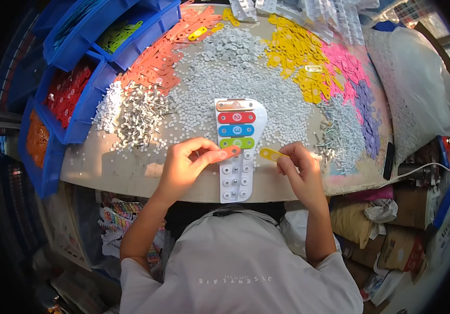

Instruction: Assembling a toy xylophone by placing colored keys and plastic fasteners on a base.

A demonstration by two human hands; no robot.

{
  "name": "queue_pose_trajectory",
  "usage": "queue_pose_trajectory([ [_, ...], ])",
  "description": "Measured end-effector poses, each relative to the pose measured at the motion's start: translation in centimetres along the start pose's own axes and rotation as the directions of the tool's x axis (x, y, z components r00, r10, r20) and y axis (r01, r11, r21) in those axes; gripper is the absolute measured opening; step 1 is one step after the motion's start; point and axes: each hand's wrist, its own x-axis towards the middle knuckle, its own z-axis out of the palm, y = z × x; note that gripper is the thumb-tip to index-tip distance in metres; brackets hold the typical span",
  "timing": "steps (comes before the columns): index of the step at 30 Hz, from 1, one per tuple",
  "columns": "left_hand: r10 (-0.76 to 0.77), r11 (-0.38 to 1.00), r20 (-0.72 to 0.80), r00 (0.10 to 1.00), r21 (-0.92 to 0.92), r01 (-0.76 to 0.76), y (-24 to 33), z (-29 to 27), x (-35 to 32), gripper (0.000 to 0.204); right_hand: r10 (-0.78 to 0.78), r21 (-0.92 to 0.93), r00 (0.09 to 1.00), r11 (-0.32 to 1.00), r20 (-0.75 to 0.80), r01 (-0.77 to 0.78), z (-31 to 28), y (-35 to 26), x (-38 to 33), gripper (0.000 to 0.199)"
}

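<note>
From my far station I see the board [236,175] on the table [110,170], between the left hand [186,165] and the right hand [302,170]. Behind the board lie the caps [199,89]. Screws [144,112] lie left and right of it. At far left stand the bins [93,97], with strips [69,94] inside; past the table's right edge is a bag [418,83].

A pale beige table [110,172] with a curved edge is lit by strong light, and a warm bright patch is cast near its front left. Blue bins [76,99] are stacked at the left, in front of a dark lattice [11,78]. At the right, a large whitish sack [411,86] is propped beside the table, and cardboard boxes [412,206] are piled lower down, crossed above by a white cable [434,164].
</note>
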Motion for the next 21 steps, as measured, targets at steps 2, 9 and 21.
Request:
queue_pose_trajectory([
  [2, 0.066, 0.972, 0.004, 0.998, 0.224, -0.065, -0.2, 0.2, 0.6, 0.011, -0.018, -0.053, 1.0, 0.998, 0.009, 0.019, -0.1, -0.3, -0.6, 0.008],
  [9, 0.369, 0.74, 0.0, 0.93, 0.605, -0.293, -1.7, 2.6, 1.2, 0.013, -0.149, 0.189, 0.986, 0.969, -0.072, 0.161, 0.4, 1.8, -0.4, 0.011],
  [21, 0.426, 0.688, -0.041, 0.904, 0.664, -0.294, -1.5, 3.4, 1.2, 0.02, 0.13, 0.242, 0.992, 0.962, 0.0, -0.126, 2.2, 0.9, -1.4, 0.037],
])
